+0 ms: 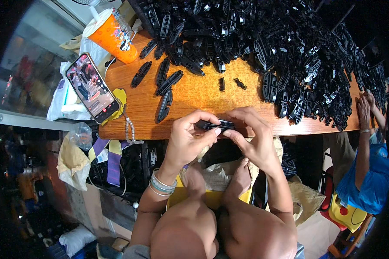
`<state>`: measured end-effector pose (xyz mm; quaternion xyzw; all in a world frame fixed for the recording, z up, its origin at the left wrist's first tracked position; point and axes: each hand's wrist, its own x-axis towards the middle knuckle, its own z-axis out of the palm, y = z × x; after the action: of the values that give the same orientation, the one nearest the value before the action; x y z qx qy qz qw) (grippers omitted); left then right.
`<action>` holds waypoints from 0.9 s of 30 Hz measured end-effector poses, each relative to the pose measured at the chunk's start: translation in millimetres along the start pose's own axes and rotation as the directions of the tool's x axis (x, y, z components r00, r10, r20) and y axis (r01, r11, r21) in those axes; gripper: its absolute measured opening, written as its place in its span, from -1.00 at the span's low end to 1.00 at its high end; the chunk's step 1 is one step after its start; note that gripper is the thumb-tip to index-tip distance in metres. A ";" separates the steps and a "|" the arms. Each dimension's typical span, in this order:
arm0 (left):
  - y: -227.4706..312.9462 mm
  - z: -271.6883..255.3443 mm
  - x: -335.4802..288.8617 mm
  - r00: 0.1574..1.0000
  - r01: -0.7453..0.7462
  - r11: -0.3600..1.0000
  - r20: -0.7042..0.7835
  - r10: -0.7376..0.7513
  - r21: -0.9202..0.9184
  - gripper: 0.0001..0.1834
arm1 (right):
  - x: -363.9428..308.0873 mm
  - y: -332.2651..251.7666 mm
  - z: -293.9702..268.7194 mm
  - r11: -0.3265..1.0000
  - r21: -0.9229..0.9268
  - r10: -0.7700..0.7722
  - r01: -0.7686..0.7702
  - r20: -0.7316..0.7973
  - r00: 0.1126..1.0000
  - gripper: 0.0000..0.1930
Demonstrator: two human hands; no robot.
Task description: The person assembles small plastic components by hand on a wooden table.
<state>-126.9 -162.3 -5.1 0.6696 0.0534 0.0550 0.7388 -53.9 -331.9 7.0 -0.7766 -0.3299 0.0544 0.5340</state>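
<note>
Just over the table's near edge, a glossy black elongated plastic part (216,124) is held between my two hands. My left hand (188,134) pinches its left end between thumb and fingers. My right hand (257,140) is closed at the other end, the thumb against the part and the fingers curled behind it; they partly hide that end. Beyond my hands lie two small black clip-like pieces (221,84). Several similar long black parts (164,106) are scattered to the left of them.
A big heap of black plastic parts (289,52) covers the far and right side of the wooden table (194,97). At left stand an orange cup (112,36) and a propped phone (90,88) beside a beaded strap. Another person's hand (365,101) touches the heap at far right.
</note>
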 end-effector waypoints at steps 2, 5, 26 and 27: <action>6.8 2.4 -3.1 1.000 -0.002 0.999 0.014 0.001 0.033 -0.82 | -2.3 -7.1 -7.4 0.988 0.045 0.145 -0.151 0.113 0.983 -0.73; 7.2 1.1 0.4 0.997 0.027 0.999 0.069 -0.029 0.037 -0.85 | -6.3 2.1 -8.2 0.968 0.136 0.193 -0.212 0.142 0.971 -0.77; -2.9 -60.3 74.6 0.872 0.050 0.084 -0.084 0.482 0.995 -0.73 | 68.9 31.0 7.1 0.895 -0.445 -0.042 -0.037 -0.166 0.985 -0.83; -3.6 -60.6 75.5 0.877 0.055 0.077 -0.085 0.473 0.995 -0.75 | 69.3 30.2 14.7 0.815 -0.577 -0.041 -0.053 -0.149 0.988 -0.82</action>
<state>-61.5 -91.5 -15.0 0.9597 0.1224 0.2462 0.0590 7.2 -287.2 -6.7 -0.9050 -0.2860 -0.1071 0.2961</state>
